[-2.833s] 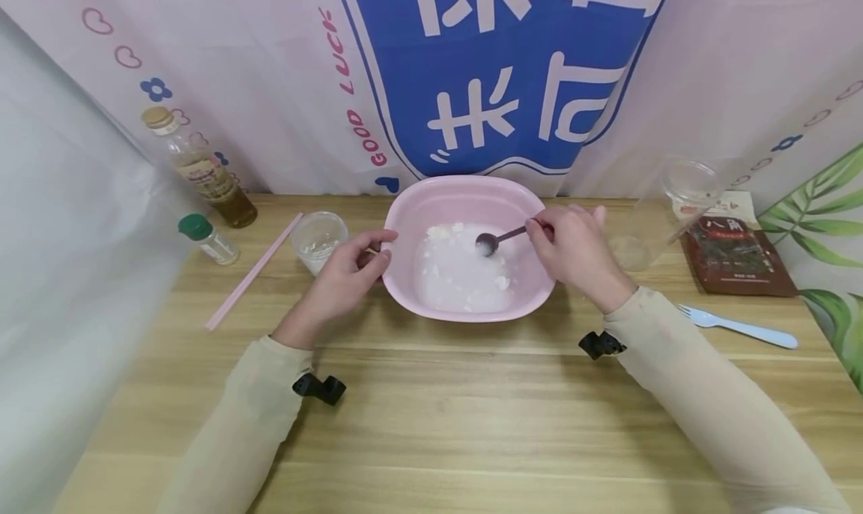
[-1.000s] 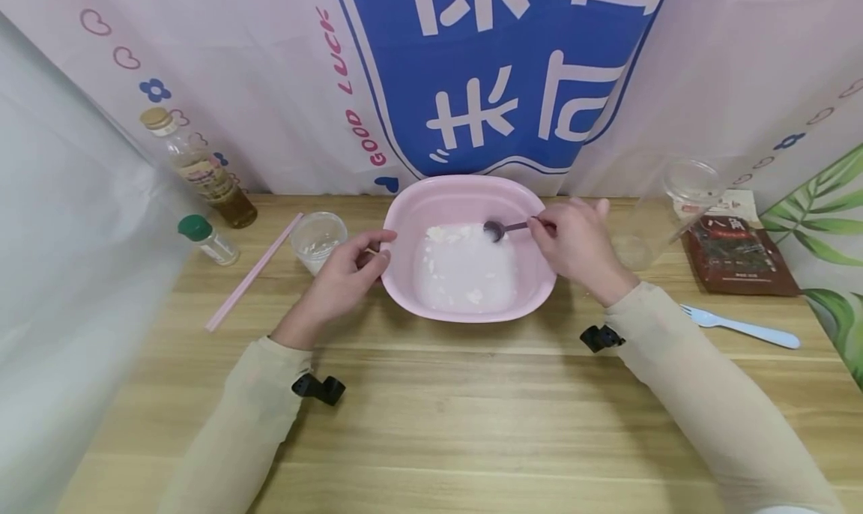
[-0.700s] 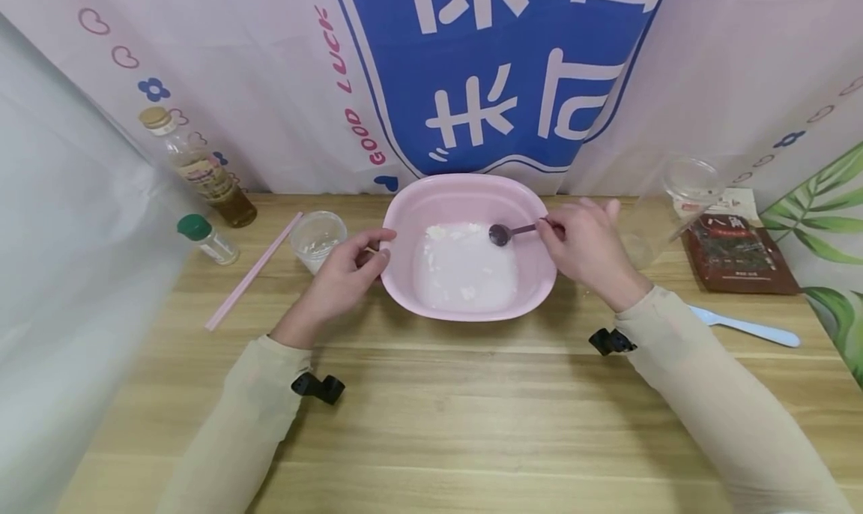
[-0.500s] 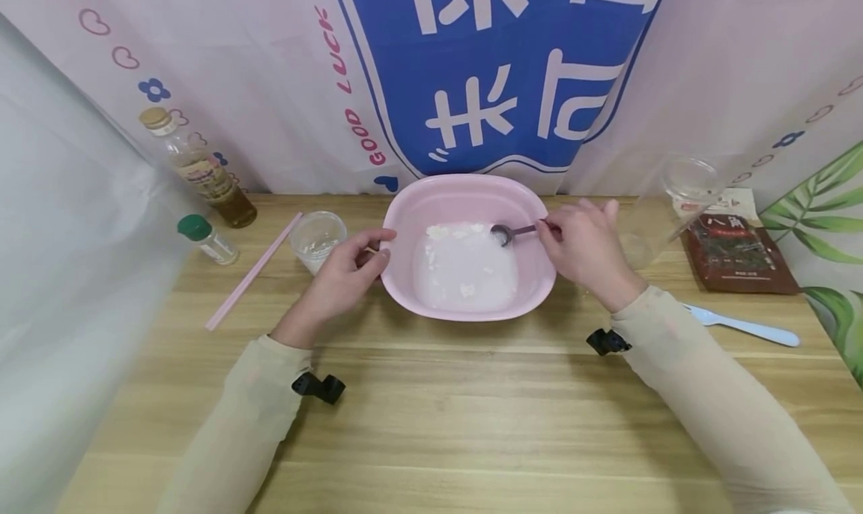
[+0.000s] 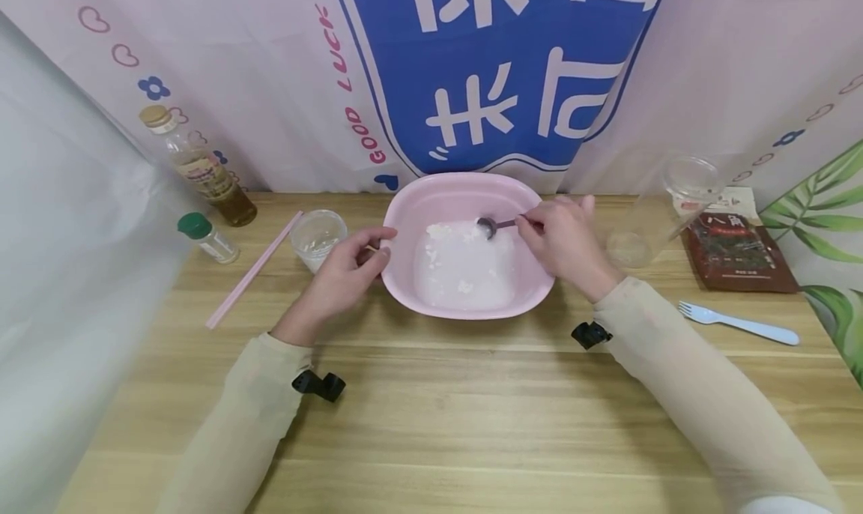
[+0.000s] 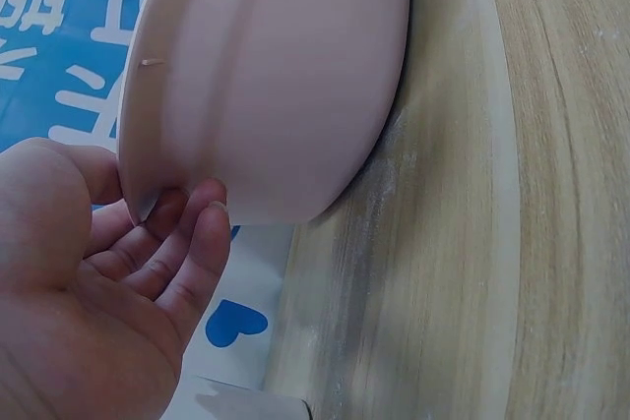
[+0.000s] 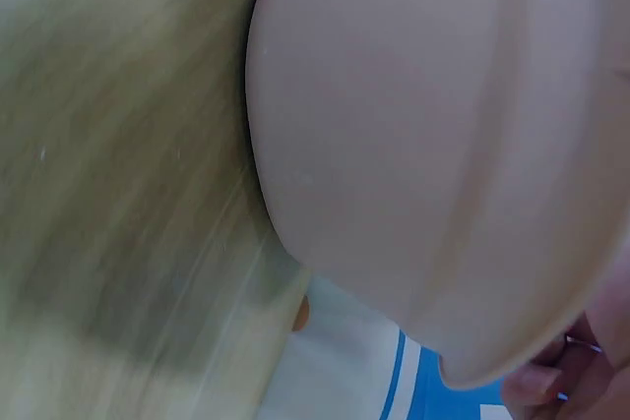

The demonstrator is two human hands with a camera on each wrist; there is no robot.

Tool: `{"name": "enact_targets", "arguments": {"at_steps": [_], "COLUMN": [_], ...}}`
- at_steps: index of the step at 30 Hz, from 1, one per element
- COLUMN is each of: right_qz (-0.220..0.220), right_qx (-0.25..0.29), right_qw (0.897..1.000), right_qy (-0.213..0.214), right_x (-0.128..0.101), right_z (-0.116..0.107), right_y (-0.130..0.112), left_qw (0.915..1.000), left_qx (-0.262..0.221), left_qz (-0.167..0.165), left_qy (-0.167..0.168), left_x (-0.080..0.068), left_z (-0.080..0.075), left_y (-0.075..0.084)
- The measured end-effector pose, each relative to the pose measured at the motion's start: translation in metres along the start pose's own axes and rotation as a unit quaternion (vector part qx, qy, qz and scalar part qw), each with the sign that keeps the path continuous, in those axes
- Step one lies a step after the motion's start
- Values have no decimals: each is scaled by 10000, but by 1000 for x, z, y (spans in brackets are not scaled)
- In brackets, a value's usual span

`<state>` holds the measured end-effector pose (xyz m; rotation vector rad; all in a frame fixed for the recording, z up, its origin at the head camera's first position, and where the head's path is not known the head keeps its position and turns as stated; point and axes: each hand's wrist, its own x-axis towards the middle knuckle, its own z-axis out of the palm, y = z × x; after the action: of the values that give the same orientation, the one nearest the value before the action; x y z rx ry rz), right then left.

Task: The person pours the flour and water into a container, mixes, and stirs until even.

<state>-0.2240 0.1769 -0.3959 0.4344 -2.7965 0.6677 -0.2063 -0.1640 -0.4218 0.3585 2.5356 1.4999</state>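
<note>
A pink basin (image 5: 465, 195) stands on the table in the head view, with milky white liquid (image 5: 465, 263) and paler clumps inside. My left hand (image 5: 344, 270) grips its left rim. In the left wrist view the left thumb lies over the rim, with curled fingers beneath the lip of the basin (image 6: 285, 76). My right hand (image 5: 562, 240) reaches over the right rim and pinches the handle of a small dark measuring spoon (image 5: 487, 228). The spoon's bowl is at the back of the liquid. In the right wrist view the basin's side hides most of the right hand (image 7: 561, 381).
Left of the basin are a clear cup (image 5: 319, 237), pink chopsticks (image 5: 252, 270), a green-capped shaker (image 5: 207, 238) and an oil bottle (image 5: 209, 177). To the right lie a clear plastic container (image 5: 664, 207), a brown spice packet (image 5: 735, 252) and a blue fork (image 5: 742, 324).
The spoon first went right and back within the basin, then left again over the last half second. White clumps have shifted in the liquid. The left hand has stayed at the rim.
</note>
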Motion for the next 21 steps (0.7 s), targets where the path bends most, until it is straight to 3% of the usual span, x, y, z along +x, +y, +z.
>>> {"name": "enact_targets", "arguments": {"at_steps": [7,11,21], "right_qz": [111,-66,-391], "right_qx": [353,405,532], "right_qw": [9965,9932,9906], "right_qy": [-749,-1093,-1199], "right_x": [5,7,8], "right_z": [7,10,8], "right_y": [-8,-13,-17], "left_qw": [10000,10000,10000], "left_qx": [-37,-47,-24], "left_qz": [10,-28,-39], "left_qy": [-1,-14,-14], "left_x": [-1,0,0], "left_z": [0,0,-1], "left_y": [1,1,0]}}
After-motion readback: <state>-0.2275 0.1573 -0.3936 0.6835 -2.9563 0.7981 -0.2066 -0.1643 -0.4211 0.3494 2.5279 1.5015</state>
